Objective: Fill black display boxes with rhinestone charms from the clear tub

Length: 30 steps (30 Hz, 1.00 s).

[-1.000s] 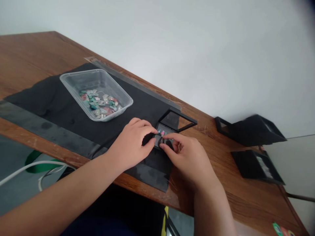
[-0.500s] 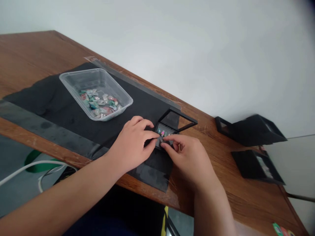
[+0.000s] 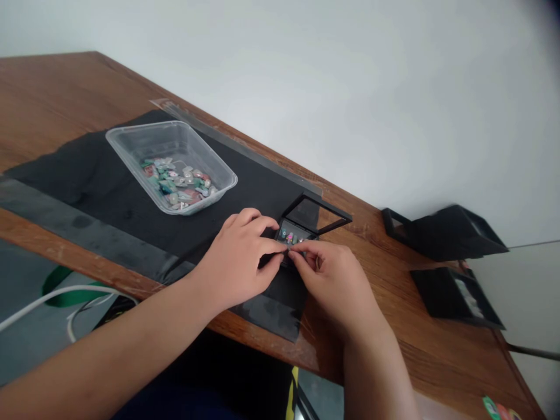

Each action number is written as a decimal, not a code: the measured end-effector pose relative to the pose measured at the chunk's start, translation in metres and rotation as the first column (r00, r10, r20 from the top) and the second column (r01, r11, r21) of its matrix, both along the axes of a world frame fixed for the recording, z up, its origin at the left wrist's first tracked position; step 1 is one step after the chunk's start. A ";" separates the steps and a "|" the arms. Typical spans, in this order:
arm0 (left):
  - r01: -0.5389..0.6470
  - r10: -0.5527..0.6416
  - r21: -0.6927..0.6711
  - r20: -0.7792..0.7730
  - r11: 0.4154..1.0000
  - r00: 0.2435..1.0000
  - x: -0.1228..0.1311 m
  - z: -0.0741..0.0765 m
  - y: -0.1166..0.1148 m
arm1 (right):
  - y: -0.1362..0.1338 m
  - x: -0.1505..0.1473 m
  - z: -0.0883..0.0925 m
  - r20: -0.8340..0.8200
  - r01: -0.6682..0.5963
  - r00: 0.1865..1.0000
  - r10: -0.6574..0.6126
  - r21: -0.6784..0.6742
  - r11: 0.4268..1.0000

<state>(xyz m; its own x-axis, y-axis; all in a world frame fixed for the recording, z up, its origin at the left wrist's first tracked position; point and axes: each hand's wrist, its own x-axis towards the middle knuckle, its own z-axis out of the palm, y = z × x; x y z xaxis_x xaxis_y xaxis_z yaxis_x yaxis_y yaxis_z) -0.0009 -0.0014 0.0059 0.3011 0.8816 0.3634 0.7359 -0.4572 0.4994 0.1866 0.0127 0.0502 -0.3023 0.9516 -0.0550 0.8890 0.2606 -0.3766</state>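
Observation:
A small black case [image 3: 286,226] lies on the dark mat with its framed lid [image 3: 336,224] raised. Inside it sit several tiny green, pink and white pieces [image 3: 289,237]. My left hand [image 3: 242,256] reaches over the case's left front, thumb and index finger bent together at its front part. From the other side my right hand [image 3: 335,274] meets it, thumb and index finger pinched close to the left fingertips. Whatever lies between the fingertips is small and mostly hidden.
A clear plastic tub [image 3: 219,166] holding many small coloured pieces [image 3: 179,184] stands on the black mat [image 3: 87,181]. Black display boxes [image 3: 455,230] and an open black box [image 3: 455,297] are at the right of the wooden table [image 3: 56,93]. A white cable [image 3: 70,290] hangs below the front edge.
My left fingertips have shifted slightly right and down, and the right fingertips have closed in. The small greyish piece seen between them before is now mostly covered.

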 end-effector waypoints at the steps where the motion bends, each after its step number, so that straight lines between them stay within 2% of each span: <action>1: 0.009 -0.009 0.001 0.007 1.000 1.000 0.000 0.000 0.000 | 0.000 0.000 0.000 0.002 0.005 1.000 -0.005 0.001 1.000; 5: 0.033 -0.033 0.010 0.037 0.999 0.999 -0.001 -0.002 0.000 | -0.001 0.001 0.001 -0.033 0.024 0.999 -0.025 -0.032 0.999; 11: 0.044 -0.047 0.046 0.077 0.998 0.996 -0.001 -0.003 0.002 | -0.001 0.005 -0.002 -0.233 0.012 0.970 -0.069 -0.235 0.972; 15: 0.030 -0.033 0.047 0.085 0.998 0.996 0.000 -0.004 0.006 | -0.002 0.003 -0.003 -0.285 -0.012 0.954 -0.093 -0.348 0.937; 21: -0.027 0.025 0.060 0.038 0.998 0.999 0.000 -0.001 0.004 | 0.002 0.004 -0.007 -0.295 0.013 0.947 -0.125 -0.356 0.934; 30: 0.038 -0.037 -0.014 0.043 0.999 0.998 0.000 -0.001 0.004 | 0.001 0.004 -0.006 -0.219 0.056 0.965 -0.142 -0.358 0.932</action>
<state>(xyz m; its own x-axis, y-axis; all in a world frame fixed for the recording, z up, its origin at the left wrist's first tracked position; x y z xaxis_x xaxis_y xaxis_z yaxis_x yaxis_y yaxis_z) -0.0012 0.0025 0.0051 0.3185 0.8754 0.3636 0.6964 -0.4763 0.5368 0.1910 0.0135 0.0446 -0.2524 0.9117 -0.3241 0.7769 -0.0088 -0.6296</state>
